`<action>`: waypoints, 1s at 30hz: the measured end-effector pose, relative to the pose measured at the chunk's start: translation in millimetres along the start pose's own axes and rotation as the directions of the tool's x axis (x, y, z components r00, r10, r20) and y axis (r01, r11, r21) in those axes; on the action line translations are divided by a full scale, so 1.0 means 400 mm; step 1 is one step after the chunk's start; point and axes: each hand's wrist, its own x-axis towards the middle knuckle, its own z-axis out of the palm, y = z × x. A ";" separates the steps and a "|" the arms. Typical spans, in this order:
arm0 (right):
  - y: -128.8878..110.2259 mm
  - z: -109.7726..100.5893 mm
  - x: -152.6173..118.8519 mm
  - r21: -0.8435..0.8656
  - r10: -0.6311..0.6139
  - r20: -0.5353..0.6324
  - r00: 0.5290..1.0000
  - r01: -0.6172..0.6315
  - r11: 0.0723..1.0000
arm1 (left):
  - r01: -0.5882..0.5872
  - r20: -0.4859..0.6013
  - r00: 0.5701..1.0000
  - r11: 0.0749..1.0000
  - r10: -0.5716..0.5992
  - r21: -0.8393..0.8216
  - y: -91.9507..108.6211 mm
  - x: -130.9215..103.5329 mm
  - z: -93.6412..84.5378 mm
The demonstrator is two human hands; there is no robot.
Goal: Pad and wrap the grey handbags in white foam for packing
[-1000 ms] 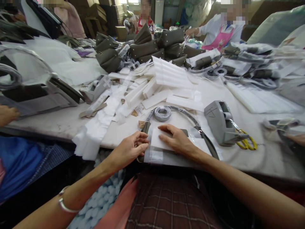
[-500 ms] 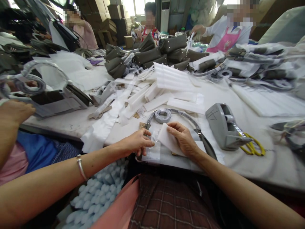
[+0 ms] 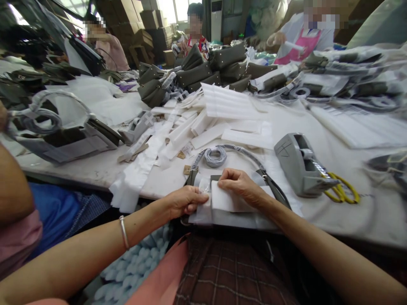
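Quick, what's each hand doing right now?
Left hand: closed, pinching the translucent wrap.
Right hand: closed, holding the white foam piece.

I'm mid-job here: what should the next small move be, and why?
Probably ease the thin wrapping slightly toward the white foam piece. The left hand appears to pinch that wrapping right beside the foam, while the right hand holds the foam near its upper edge, which should keep it steady.

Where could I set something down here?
Bare tabletop shows right of the tape dispenser and yellow-handled scissors, before the foam sheets; a smaller patch lies front left, between the wrapped handbag and overhanging foam. Crowded: central foam pile, dark handbags beyond.
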 end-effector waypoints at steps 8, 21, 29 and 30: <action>0.041 0.065 0.017 -0.662 -0.227 0.097 0.969 0.233 0.712 | -0.077 0.076 0.993 0.990 0.087 -0.121 -0.033 0.009 -0.023; 0.050 0.053 -0.005 -0.614 -0.463 0.021 0.886 0.377 0.693 | -0.212 0.039 0.977 0.948 0.209 0.237 -0.038 -0.020 -0.053; 0.062 0.074 -0.013 -0.790 -0.560 -0.014 0.828 0.334 0.514 | -0.172 -0.097 0.968 0.892 0.232 0.418 -0.042 0.004 -0.025; 0.063 0.074 -0.012 -0.792 -0.558 -0.018 0.830 0.329 0.515 | -0.161 -0.096 0.969 0.873 0.229 0.460 -0.036 0.006 -0.025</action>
